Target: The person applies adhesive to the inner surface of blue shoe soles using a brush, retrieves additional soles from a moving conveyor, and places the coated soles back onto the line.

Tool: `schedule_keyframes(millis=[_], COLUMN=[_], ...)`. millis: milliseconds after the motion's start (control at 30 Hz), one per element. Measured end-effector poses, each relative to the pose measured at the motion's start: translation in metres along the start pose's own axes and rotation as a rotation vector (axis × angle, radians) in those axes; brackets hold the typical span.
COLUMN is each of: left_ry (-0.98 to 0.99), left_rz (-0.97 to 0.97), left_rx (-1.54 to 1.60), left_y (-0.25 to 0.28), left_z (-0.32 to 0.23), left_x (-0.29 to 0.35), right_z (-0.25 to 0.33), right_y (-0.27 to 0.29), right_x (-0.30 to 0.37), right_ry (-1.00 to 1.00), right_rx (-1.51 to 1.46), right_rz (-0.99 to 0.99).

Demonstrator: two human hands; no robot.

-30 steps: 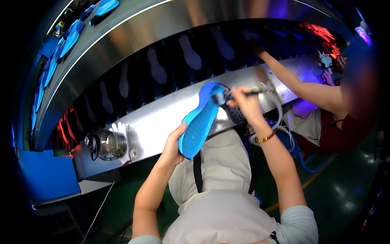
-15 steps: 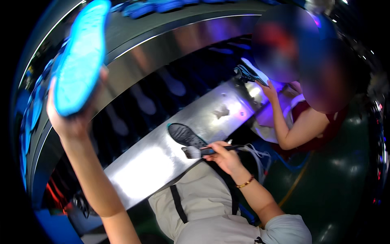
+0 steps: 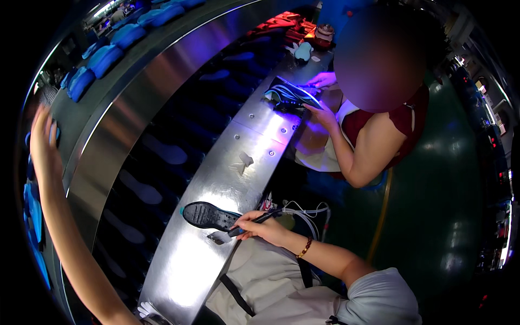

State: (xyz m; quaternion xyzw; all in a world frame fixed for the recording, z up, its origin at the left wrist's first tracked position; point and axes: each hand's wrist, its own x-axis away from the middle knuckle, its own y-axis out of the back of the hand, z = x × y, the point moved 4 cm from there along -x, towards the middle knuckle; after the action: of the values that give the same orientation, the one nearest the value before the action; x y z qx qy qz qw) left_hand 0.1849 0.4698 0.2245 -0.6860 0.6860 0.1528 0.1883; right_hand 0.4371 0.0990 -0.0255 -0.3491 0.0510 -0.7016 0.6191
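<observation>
My right hand [image 3: 260, 226] is closed around the dark handle of a flat brush [image 3: 221, 236], whose wide end rests low near the metal bench. Just beyond the brush lies a black shoe sole [image 3: 206, 215], tread side up, with a teal tip at its far left end. My left arm stretches up to the far left, over the upper shelf. There my left hand [image 3: 45, 142] has its fingers bent around something largely hidden; a grey ribbed piece shows above the fingertips and a bit of blue beside the thumb.
A metal bench [image 3: 216, 162] runs diagonally, with a grey scrap [image 3: 245, 160] on it. Blue soles [image 3: 104, 59] line the raised shelf. Pale soles [image 3: 141, 187] lie in the dark trough between. To the right, a co-worker [image 3: 374, 130] holds a shoe [image 3: 292, 95] under violet light.
My left hand has moved left and away, from holding up a bright blue sole to the shelf's far edge. The view has turned. My right hand still holds the brush near the black sole.
</observation>
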Motion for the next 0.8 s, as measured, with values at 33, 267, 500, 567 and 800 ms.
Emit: schedule_keyframes(millis=[33,267,500,567,800], left_ry=[-0.129,-0.566,-0.387,-0.286,-0.278], left_rz=[0.122,-0.069,0.155,0.158,0.288], left_rx=[-0.274,-1.620,-1.368,-1.341,-1.240], left_y=[-0.015,-0.018,-0.019,-0.027,-0.068], left_z=[0.005,0.068,0.081,0.075,0.038], left_x=[-0.023,-0.102,-0.092,-0.095,-0.052], right_z=[0.006,0.013,0.008,0.011,0.010], right_y=[-0.004,-0.013,-0.015,-0.025,-0.032], right_x=[0.001,-0.005,-0.011,-0.016,-0.036], right_ry=[0.023,0.065,-0.034,-0.036,-0.048], right_rx=[0.089,0.149,0.160,0.123,0.143], right_rz=[0.027,0.027,0.021,0.023,0.098])
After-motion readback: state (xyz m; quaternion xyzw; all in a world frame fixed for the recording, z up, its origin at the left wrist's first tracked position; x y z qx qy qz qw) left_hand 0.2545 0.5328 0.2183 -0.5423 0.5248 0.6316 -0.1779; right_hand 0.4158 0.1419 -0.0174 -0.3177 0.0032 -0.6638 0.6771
